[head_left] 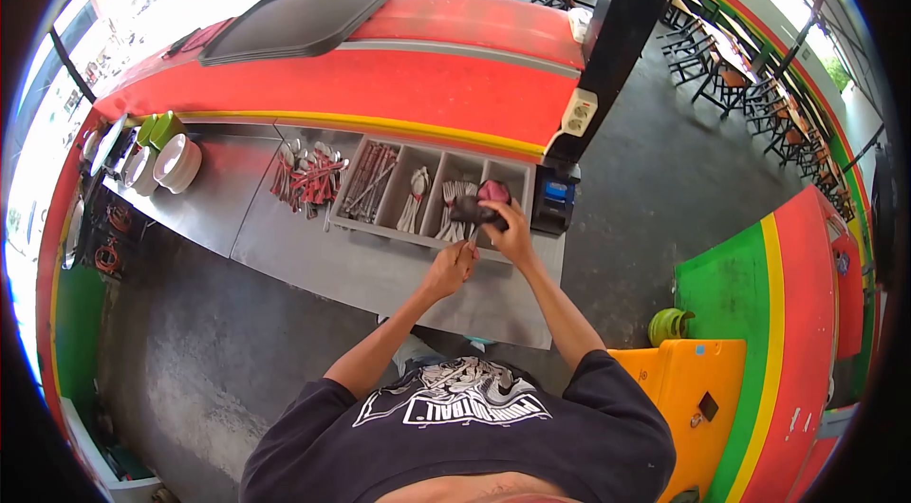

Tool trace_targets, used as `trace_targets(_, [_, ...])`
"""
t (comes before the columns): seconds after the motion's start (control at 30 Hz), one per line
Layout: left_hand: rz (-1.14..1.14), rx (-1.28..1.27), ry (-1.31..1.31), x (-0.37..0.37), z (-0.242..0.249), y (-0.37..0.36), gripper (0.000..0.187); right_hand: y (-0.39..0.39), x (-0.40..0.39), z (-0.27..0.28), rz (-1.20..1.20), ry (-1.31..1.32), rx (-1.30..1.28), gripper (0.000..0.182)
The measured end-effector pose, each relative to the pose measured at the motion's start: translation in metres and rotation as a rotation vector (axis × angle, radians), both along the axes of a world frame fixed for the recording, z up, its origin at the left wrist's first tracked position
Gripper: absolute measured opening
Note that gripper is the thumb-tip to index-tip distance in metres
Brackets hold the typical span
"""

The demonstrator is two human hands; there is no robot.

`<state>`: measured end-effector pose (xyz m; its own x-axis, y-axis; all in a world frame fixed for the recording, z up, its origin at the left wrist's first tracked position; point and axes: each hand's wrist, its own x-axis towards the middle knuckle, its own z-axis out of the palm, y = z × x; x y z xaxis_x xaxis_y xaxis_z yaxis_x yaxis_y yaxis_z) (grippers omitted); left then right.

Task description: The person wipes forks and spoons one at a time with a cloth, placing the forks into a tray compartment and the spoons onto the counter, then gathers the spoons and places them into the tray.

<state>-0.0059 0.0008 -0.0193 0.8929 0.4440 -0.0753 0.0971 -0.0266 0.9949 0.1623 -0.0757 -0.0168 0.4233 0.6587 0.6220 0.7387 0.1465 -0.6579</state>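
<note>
My left hand [454, 268] is closed on the lower end of a thin piece of cutlery [473, 233], whose kind I cannot make out. A dark cloth-like bundle [474, 210] with a pink part [493, 192] is gripped by my right hand [511, 233]; it covers the cutlery's upper end. Both hands are over the front right of a grey cutlery tray [359, 226] with several compartments. Forks [459, 188] lie in the compartment behind the bundle. Spoons [415, 195] fill the one to its left, and dark reddish-handled cutlery [368, 182] lies in the leftmost.
Loose red-handled cutlery [308, 176] is heaped left of the tray on the metal counter [285, 251]. White bowls [177, 164] stand farther left. A black device [552, 199] borders the tray's right side. Dark serving trays [299, 19] lie on the red ledge [455, 24] beyond.
</note>
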Motion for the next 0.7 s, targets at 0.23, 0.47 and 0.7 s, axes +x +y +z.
trace_targets(0.23, [0.076, -0.044, 0.019, -0.005, -0.005, -0.027, 0.035, -0.005, 0.038, -0.028, -0.471, 0.178, 0.061, 0.032])
trace_targets(0.47, [0.431, -0.183, 0.11, -0.003, -0.057, 0.006, 0.033, 0.003, 0.025, -0.069, -0.557, 0.46, 0.138, 0.031])
trace_targets(0.7, [0.502, 0.103, 0.233, 0.033, -0.09, 0.049, 0.032, 0.03, -0.026, -0.085, -0.401, 0.743, 0.138, 0.03])
